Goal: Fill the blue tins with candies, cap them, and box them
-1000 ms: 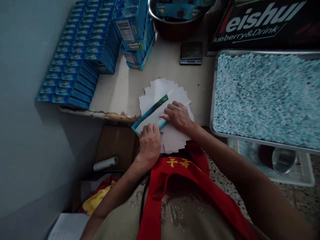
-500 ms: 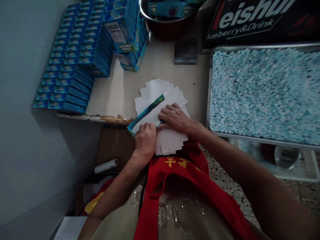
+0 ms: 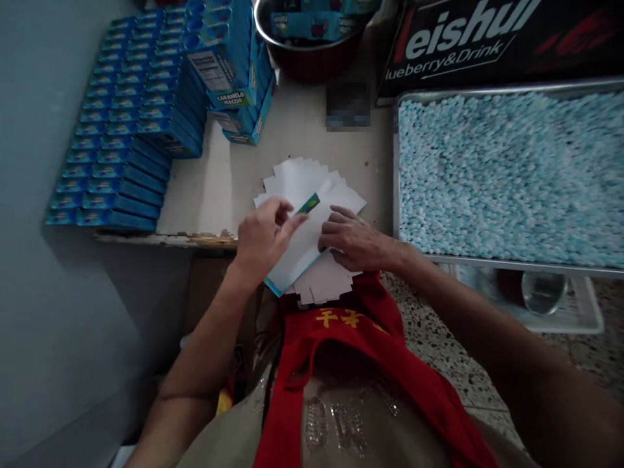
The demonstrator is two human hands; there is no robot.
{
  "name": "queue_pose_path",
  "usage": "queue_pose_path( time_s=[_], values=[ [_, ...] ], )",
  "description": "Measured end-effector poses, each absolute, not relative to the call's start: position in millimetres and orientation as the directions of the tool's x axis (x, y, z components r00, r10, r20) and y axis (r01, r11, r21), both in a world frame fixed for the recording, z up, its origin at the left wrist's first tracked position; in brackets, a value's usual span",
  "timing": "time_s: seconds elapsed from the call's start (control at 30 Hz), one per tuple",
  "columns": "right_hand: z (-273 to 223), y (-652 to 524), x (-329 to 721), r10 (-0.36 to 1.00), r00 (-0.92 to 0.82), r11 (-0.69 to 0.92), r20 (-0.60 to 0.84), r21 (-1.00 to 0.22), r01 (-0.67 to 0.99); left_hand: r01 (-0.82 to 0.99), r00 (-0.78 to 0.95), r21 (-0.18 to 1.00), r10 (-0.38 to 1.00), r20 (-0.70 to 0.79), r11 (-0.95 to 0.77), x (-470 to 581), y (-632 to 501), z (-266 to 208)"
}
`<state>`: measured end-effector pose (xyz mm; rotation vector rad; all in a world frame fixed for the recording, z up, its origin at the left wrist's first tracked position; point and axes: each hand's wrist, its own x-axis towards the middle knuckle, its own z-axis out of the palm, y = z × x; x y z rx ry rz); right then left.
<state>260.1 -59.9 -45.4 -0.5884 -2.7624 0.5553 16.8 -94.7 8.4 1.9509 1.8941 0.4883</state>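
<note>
A paper sheet (image 3: 307, 237), white on its upper face, lies on a fanned stack of white sheets (image 3: 297, 172). A blue-green printed strip (image 3: 309, 203) is folded over along its far edge, and blue shows along its near edge. My left hand (image 3: 263, 237) is closed at the folded strip, thumb along it and fingers curled; it hides part of the strip. On the right of the sheet, my right hand (image 3: 353, 239) has its fingers bent and pressed together at the near edge. The thumb side is partly hidden.
Blue candy boxes (image 3: 121, 169) stand in rows at the left, with more boxes (image 3: 234, 97) stacked beside them. A metal bowl (image 3: 312, 52) holds blue packets. A tray (image 3: 396, 175) of blue-white candies (image 3: 507, 182) is at right, before a black carton (image 3: 458, 45).
My left hand has moved up and left from the near edge to the folded strip. The sheet's far strip now lies folded further over. My right hand stays about where it was.
</note>
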Motion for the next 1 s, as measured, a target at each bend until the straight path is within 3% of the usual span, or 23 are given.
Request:
queue_pose_path(
  time_s=[0.07, 0.13, 0.23, 0.33, 0.4, 0.5, 0.57, 0.63, 0.83, 1.0],
  values=[
    [-45, -67, 263, 0.469, -0.864, 0.79, 0.185, -0.524, 0.317, 0.822, 0.036, 0.568, 0.999, 0.03, -0.047, 17, -53, -6],
    [-50, -70, 259, 0.555, -0.809, 0.718, 0.195, -0.603, 0.348, 0.792, 0.146, 0.604, 0.988, -0.051, -0.086, 24, -17, -23],
    [-63, -74, 247, 0.693, -0.677, 0.649, 0.248, -0.622, 0.437, 0.777, 0.249, 0.62, 0.957, -0.149, -0.106, 37, 2, -44],
    [-72, -84, 240, 0.826, -0.443, 0.56, 0.348, -0.596, 0.576, 0.767, 0.118, 0.64, 0.991, -0.062, -0.051, 41, -21, -53],
    [-77, -92, 238, 0.91, -0.196, 0.392, 0.365, -0.605, 0.693, 0.753, -0.012, 0.658, 1.0, 0.02, -0.004, 41, -48, -55],
    [-83, -97, 236, 0.981, 0.031, 0.102, 0.189, -0.653, 0.751, 0.753, -0.111, 0.657, 0.991, 0.08, 0.031, 41, -82, -53],
    [-86, -97, 234, 0.999, 0.025, 0.01, 0.045, -0.654, 0.756, 0.743, -0.093, 0.67, 0.993, 0.075, 0.019, 41, -96, -52],
    [-87, -98, 233, 1.0, -0.009, 0.011, 0.007, -0.666, 0.746, 0.706, -0.072, 0.708, 0.997, 0.04, 0.023, 40, -103, -51],
    [-87, -114, 231, 0.974, -0.121, 0.221, 0.193, -0.661, 0.717, 0.661, 0.004, 0.748, 0.997, 0.079, -0.061, 36, -120, -56],
    [-90, -109, 229, 0.969, -0.131, 0.24, 0.211, -0.654, 0.717, 0.615, -0.182, 0.788, 0.977, 0.112, 0.024, 42, -130, -65]
  ],
)
